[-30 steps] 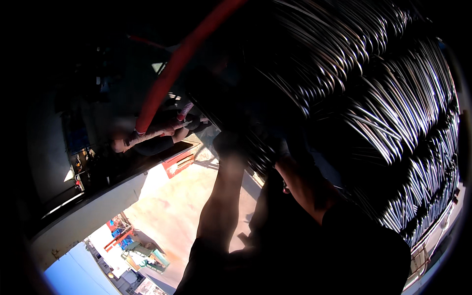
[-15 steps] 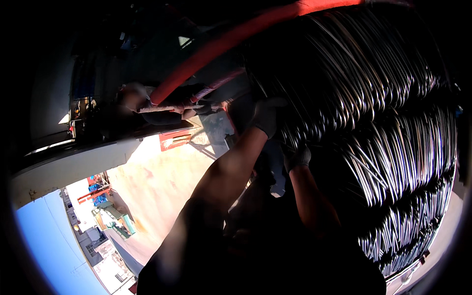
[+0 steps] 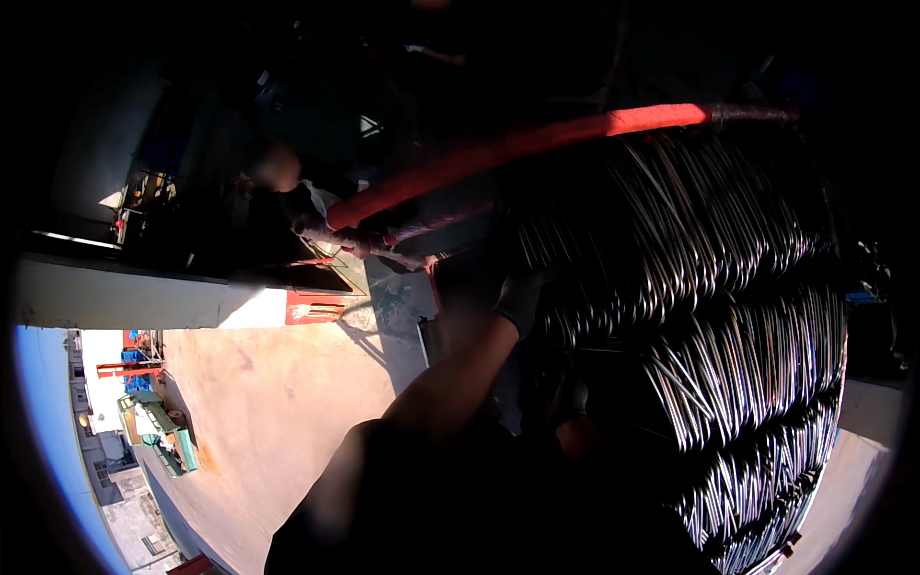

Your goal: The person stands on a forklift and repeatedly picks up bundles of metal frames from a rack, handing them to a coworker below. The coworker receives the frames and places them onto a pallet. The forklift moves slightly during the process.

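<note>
Rows of thin, shiny bent metal rods (image 3: 700,220) are stacked in layers on the right. My left hand (image 3: 520,299), in a grey glove, reaches to the near left end of the upper row. Its fingers disappear into deep shadow beside the rods. Lower and closer to my body is my gloved right hand (image 3: 570,395), just below the rod ends and mostly dark. What either hand grips cannot be made out. Above the stack arches a thick red-wrapped bar (image 3: 537,144).
Another person (image 3: 278,168) is in the shade at the left, near the lower end of the red bar. A pale wall edge (image 3: 134,292) borders a sunlit concrete floor (image 3: 278,402). Green machinery or a cart (image 3: 158,431) stands farther out on the left.
My view has tilted, so the stack and red bar sit lower in the picture. My right hand has drawn slightly away from the rod ends; my left remains beside the rods.
</note>
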A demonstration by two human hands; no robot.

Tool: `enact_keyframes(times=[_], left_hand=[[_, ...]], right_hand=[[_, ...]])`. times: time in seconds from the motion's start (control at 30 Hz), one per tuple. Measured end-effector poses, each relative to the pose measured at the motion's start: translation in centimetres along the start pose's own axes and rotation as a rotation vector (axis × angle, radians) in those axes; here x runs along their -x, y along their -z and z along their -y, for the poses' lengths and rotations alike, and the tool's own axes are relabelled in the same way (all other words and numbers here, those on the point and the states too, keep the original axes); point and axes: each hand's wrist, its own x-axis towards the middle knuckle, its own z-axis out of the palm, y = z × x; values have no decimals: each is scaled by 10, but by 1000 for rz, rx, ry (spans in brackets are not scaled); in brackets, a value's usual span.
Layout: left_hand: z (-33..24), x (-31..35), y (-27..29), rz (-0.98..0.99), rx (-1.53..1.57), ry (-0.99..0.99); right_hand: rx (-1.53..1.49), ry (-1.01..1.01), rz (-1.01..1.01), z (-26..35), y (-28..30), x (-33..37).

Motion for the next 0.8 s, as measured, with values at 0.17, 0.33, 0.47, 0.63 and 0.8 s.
enact_keyframes(times=[0.17,0.33,0.47,0.63,0.8], left_hand=[[16,33,65,241,-577,-365],[24,83,172,69,-1596,-395],[58,77,263,44,-1891,-155],[48,150,319,-179,-1066,-206],[34,188,315,-245,-776,-236]], right_hand=[[127,2,135,-6,21,14],[246,42,118,1,12,41],[338,62,246,-6,31,37],[712,41,314,-21,-17,56],[477,-39,346,-40,-52,79]])
